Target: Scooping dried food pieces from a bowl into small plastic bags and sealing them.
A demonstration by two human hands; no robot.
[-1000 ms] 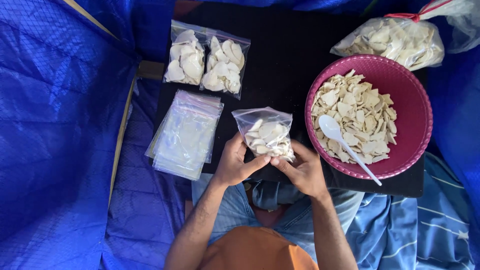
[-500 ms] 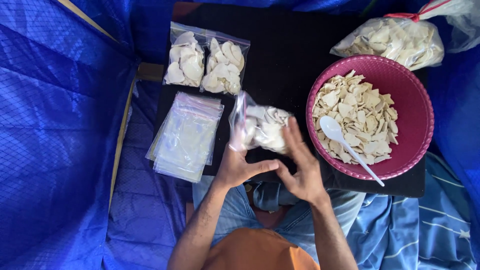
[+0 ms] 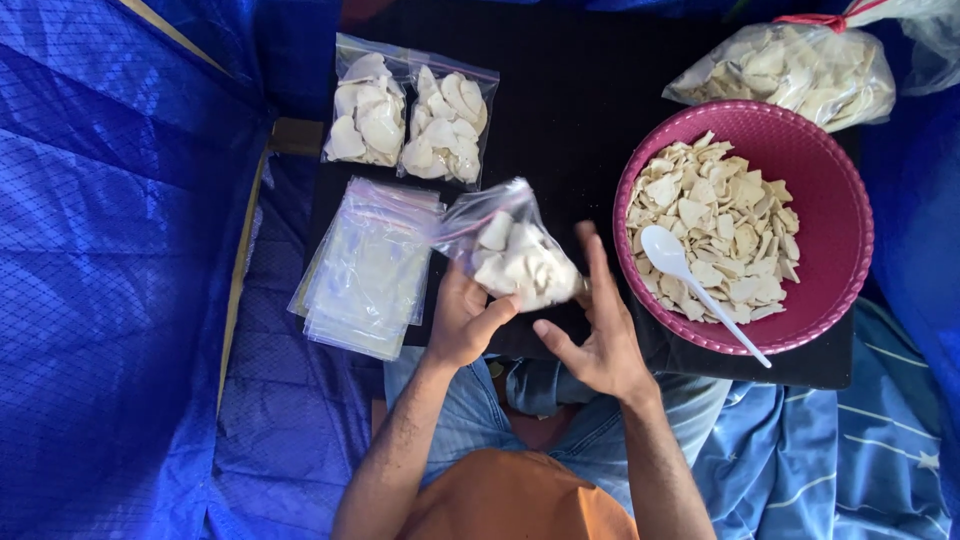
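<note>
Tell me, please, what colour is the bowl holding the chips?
The bowl is pink, seen in the head view.

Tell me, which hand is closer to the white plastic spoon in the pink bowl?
The right hand. It is open just left of the white plastic spoon and the round pink bowl; the left hand is farther left, holding the small clear bag of chips.

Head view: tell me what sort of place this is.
Probably a makeshift home or stall packing spot on the ground. Blue tarpaulin surrounds a low black board, which holds a pink bowl of pale chips, filled zip bags and empty bags. The left hand holds a filled bag.
</note>
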